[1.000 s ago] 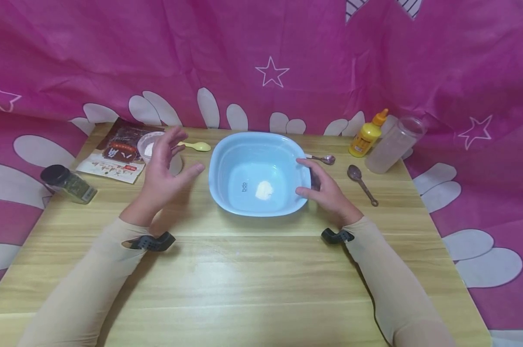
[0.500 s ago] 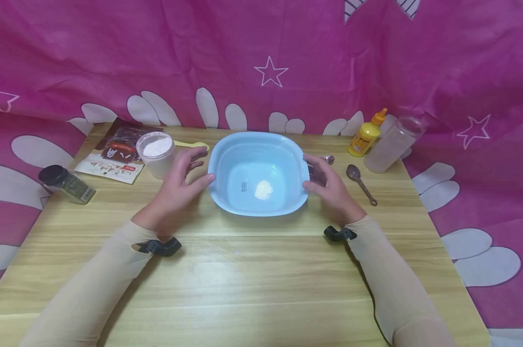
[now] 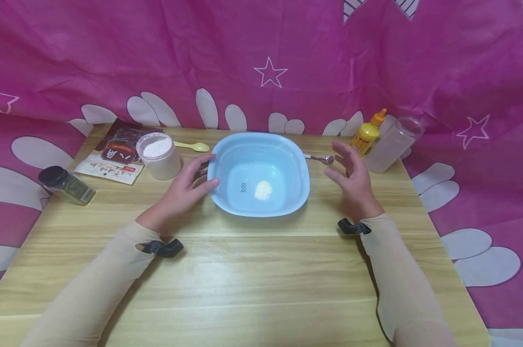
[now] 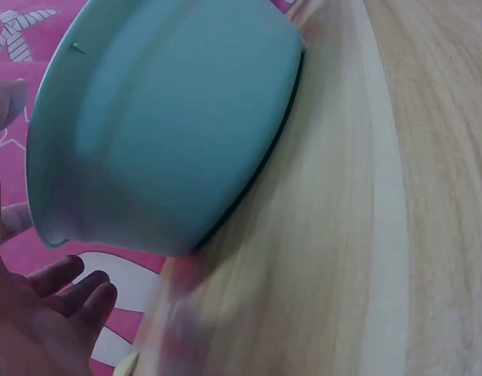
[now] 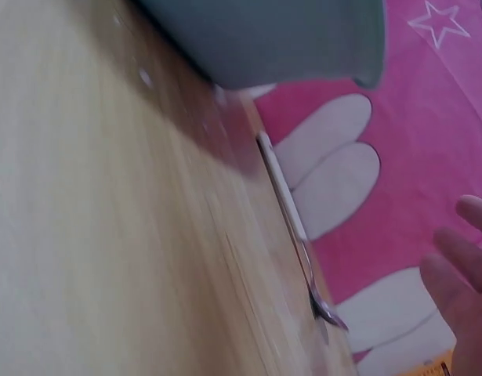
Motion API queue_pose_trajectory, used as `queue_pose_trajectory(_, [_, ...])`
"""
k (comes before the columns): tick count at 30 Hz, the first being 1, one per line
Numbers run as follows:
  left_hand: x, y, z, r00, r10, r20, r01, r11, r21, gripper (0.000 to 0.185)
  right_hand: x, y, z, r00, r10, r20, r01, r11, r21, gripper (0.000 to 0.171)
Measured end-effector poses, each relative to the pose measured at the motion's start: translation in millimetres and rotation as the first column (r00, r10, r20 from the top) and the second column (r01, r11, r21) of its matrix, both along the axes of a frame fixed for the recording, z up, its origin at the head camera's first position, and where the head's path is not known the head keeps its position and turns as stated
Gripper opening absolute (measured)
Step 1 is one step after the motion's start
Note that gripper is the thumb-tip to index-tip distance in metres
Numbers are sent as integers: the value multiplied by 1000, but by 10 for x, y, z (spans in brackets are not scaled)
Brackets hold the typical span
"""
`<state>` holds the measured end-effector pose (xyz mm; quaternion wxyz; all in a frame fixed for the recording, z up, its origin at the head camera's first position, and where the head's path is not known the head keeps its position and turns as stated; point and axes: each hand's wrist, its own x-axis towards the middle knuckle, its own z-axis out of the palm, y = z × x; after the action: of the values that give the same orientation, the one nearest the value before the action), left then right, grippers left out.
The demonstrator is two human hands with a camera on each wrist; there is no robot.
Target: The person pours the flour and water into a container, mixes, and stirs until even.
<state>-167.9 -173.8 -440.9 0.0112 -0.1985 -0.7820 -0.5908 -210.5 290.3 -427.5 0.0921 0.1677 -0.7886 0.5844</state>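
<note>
Your left hand (image 3: 184, 192) rested with relaxed fingers against the light blue basin (image 3: 287, 159) to steady it, while your right hand (image 3: 352, 182) hovered open, holding nothing, beside it.

- Basin (image 3: 283, 159): pale blue, with a small white heap of powder (image 3: 263, 190) on its floor; the landmark here.
- Table (image 3: 244, 274): light wood grain in yellowish streaks.
- Cloth (image 3: 114, 53) behind the basin: magenta, with white outlined stars and white petal shapes.
- Tub (image 3: 159, 155) left of the basin: white, white powder inside.
- Plastic spoon (image 3: 194, 146) by that tub: pale yellow.
- Packet (image 3: 114, 156) further left: dark brown and white.
- Jar (image 3: 66, 184) far left: black lid, greenish contents.
- Squeeze bottle (image 3: 366, 135) right of the basin: yellow, orange cap.
- Sleeves (image 3: 92, 294): cream.
</note>
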Motion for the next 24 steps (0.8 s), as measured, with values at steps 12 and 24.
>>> queue_pose_trajectory(12, [-24, 25, -83, 1000, 7, 17, -7, 1000, -15, 68, -63, 259, -12, 975, -220, -39, 221, 975, 7, 73])
queue_pose_trajectory(24, [-20, 64, -139, 999, 27, 42, -26, 999, -18, 67, 37, 216, 215, 804, -441, -399, 448, 890, -80, 57])
